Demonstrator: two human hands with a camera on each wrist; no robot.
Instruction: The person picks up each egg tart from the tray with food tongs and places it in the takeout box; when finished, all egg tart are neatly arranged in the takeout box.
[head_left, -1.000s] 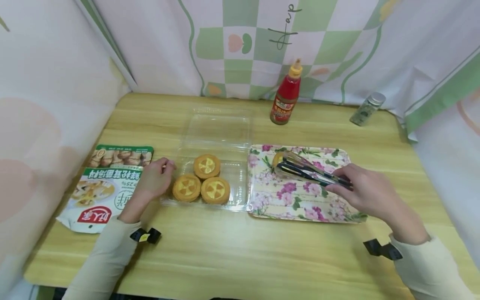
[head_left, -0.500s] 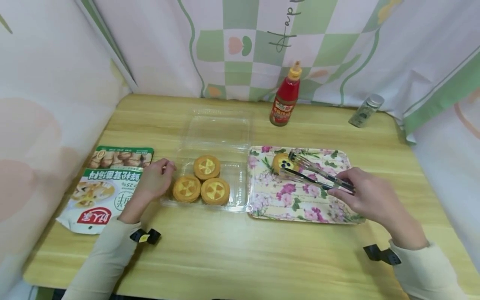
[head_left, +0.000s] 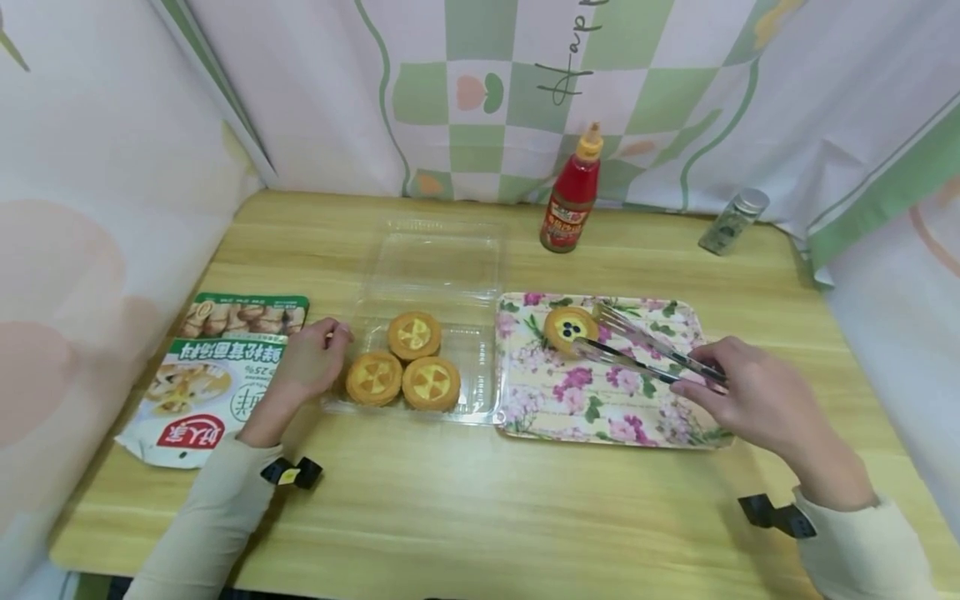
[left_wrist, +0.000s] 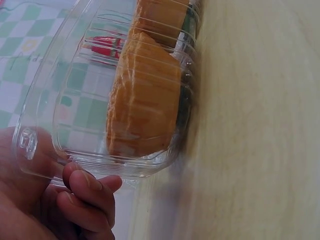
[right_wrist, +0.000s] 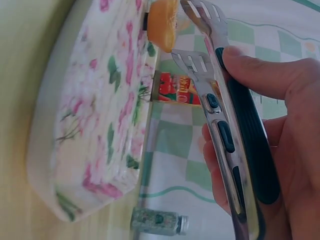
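Gripping the tongs (right_wrist: 255, 145) in your right hand (head_left: 757, 400), you've got their tips apart right by the berry-topped egg tart (head_left: 572, 331) on the floral tray (head_left: 543, 404); your left hand (head_left: 309, 358) pinches the clear clamshell (head_left: 476, 354), three other tarts (head_left: 431, 384) sitting inside.

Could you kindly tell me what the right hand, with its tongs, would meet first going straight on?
Probably the dark-dotted tart on the flowered tray: the tongs in the right hand point toward it, though whether their tips touch it is unclear.
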